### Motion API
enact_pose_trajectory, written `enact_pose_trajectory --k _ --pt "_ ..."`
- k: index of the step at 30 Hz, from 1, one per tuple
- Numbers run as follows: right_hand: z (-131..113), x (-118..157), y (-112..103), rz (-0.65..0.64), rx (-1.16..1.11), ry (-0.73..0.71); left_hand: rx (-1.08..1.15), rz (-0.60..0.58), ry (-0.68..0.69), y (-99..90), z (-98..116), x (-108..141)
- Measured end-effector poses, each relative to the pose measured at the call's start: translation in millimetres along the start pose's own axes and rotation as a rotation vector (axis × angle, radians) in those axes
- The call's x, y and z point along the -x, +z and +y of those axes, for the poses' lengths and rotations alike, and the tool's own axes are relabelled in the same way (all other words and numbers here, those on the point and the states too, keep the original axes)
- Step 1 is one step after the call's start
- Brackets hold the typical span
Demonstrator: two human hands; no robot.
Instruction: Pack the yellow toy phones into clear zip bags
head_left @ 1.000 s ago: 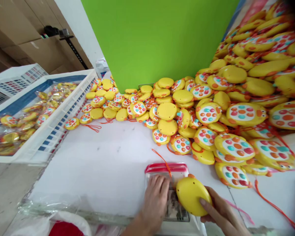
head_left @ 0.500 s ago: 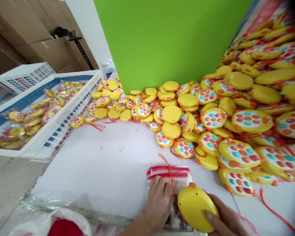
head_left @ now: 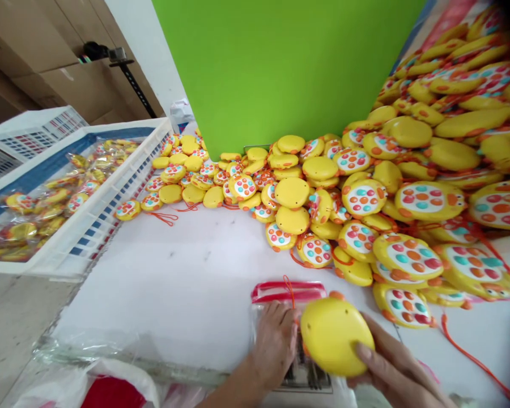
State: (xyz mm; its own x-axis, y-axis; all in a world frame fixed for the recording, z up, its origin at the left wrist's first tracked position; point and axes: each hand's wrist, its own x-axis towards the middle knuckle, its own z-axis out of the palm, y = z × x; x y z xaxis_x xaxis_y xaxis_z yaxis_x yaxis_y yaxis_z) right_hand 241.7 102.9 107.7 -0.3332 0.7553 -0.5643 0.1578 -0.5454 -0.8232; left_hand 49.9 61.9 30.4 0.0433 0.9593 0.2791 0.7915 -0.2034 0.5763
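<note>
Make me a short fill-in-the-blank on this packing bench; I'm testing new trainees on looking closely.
1. The right hand holds a yellow toy with its plain ____ facing up.
2. The left hand presses on a clear bag with a ____ zip strip.
3. The white crate on the left holds toys already in ____.
4. Behind the toy pile stands a ____ board.

Missing words: back; red; bags; green
</note>
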Motion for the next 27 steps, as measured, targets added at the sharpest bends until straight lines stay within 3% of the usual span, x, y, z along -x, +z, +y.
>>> enact_pose_trajectory --k 3,7,9,12,14,18,23,27 --pt "-11.7 -29.2 18.7 -0.020 -0.055 -0.143 -0.008 0.023 -0.006 4.4 1.2 2.3" --pt "-17.7 -70.1 39.0 -0.073 0.267 -0.314 0.005 0.046 -0.003 7.9 2.1 4.3" --pt "-19.5 -80.4 37.4 -0.056 0.410 -0.427 0.022 0.048 -0.017 7.3 2.9 4.6" --pt "-22.3 -79.0 18.7 0.114 0.580 -0.550 0.046 0.043 -0.051 4.8 5.1 5.3" --pt "-21.8 -70.7 2.0 0.178 0.672 -0.511 0.065 0.040 -0.072 3.1 6.7 5.9" --pt "-9.1 -53.7 -14.7 0.070 0.709 -0.334 0.115 0.029 -0.094 0.4 9.0 6.6" --pt "10.5 -52.7 2.4 0.002 0.635 -0.240 0.168 -0.004 -0.102 -1.8 9.8 6.1" --pt "10.8 -58.5 13.6 0.001 0.558 -0.220 0.197 -0.011 -0.106 -1.3 9.0 6.1"
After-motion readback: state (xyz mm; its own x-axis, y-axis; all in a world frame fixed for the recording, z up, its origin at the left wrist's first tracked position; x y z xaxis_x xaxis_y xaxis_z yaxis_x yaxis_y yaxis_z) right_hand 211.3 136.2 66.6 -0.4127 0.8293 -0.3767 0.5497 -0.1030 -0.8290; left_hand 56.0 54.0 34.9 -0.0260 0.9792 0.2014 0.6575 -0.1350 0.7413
